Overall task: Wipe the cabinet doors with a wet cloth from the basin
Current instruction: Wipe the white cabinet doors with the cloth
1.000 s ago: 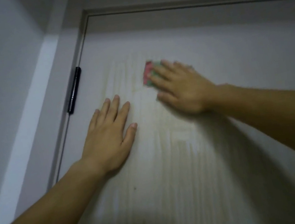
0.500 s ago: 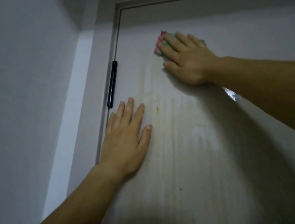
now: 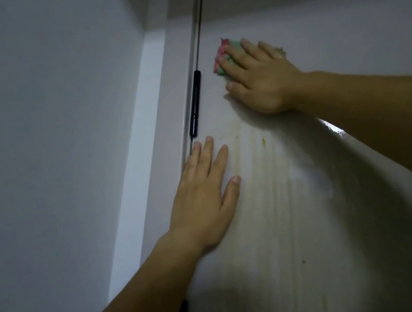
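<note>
We see a cloth (image 3: 219,56) in two colours: pink along its 9 o'clock edge, green beside it. The cabinet door (image 3: 293,223) is pale off-white with faint lengthwise grain streaks and yellowish smears. A yellow-green speck (image 3: 263,142) shows toward 6 o'clock of the cloth. At 8 o'clock the hinge (image 3: 195,102) is black. The wall (image 3: 43,129) is plain grey-white.

Nothing here that I can read.
I find no letters, numbers, labels or brand marks on the cabinet door (image 3: 336,229), the cloth (image 3: 222,50) under my right hand (image 3: 260,83), or the black hinge (image 3: 195,102) left of it.
</note>
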